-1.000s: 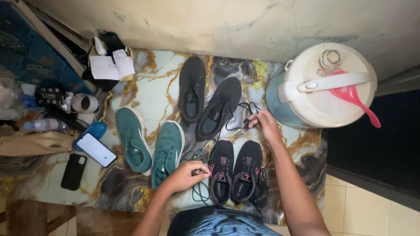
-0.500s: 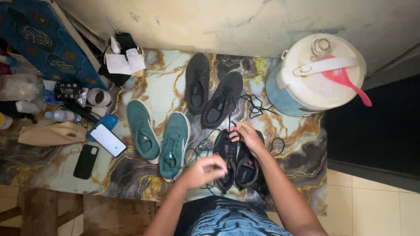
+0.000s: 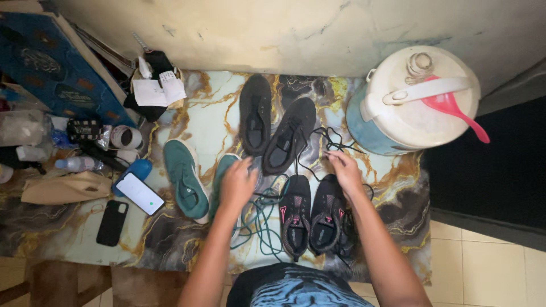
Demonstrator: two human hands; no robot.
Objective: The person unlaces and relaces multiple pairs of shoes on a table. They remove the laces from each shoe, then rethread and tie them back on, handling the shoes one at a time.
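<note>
your left hand sits over the right-hand teal shoe, fingers curled down near the toe of a plain black shoe; cannot tell if it grips anything, since the hand hides what is under it. your right hand is just above the pink-accent black pair, fingers bent over the black lace strands, grip not clear either.

around: a second plain black shoe at 12 o'clock from your left hand, the other teal shoe at 9. loose teal lace loops lie between the teal shoe and the pink-accent pair, right under your left forearm. a white and blue lidded cooler with a pink scoop on its lid stands at 2 o'clock from your right hand, close to the lace tangle. a lit phone and a dark phone lie at 9 o'clock, well apart, with a bottle and clutter beyond. all of it rests on a marble-pattern mat against the wall.

versus half a second ago: your left hand went from hovering low near your body up to 12, onto the teal shoe. your right hand came off the pink-accent pair and moved up toward the laces.

the pink-accent pair lies side by side, long axis running 12 to 6, toes toward 12, openings up, at 6 o'clock of the mat near your knees.
</note>
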